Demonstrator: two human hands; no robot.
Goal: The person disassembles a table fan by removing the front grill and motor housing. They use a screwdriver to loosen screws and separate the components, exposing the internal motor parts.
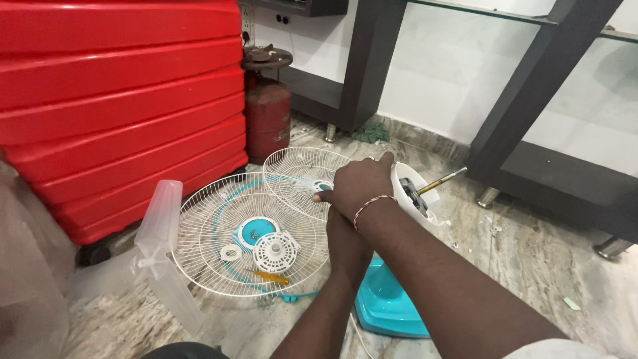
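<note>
My right hand [362, 184] grips the white fan motor housing [413, 199] from above; a metal shaft [444, 179] sticks out of it to the right. My left hand [345, 242] sits under the right wrist and holds the fan's neck, mostly hidden. The turquoise fan base [385, 307] lies on the floor below both arms. Two white wire fan guards [226, 229] rest on the floor to the left, one with a turquoise centre disc [256, 229]. On it lie a white round cap [276, 251], a small white ring [231, 252] and a yellow-handled screwdriver [269, 276].
A clear plastic fan blade [159, 246] lies at the left of the guards. A large red ribbed suitcase [119, 100] stands at the left, a red gas cylinder [268, 110] behind it. Dark shelf frames [531, 86] on metal feet stand at the back and right.
</note>
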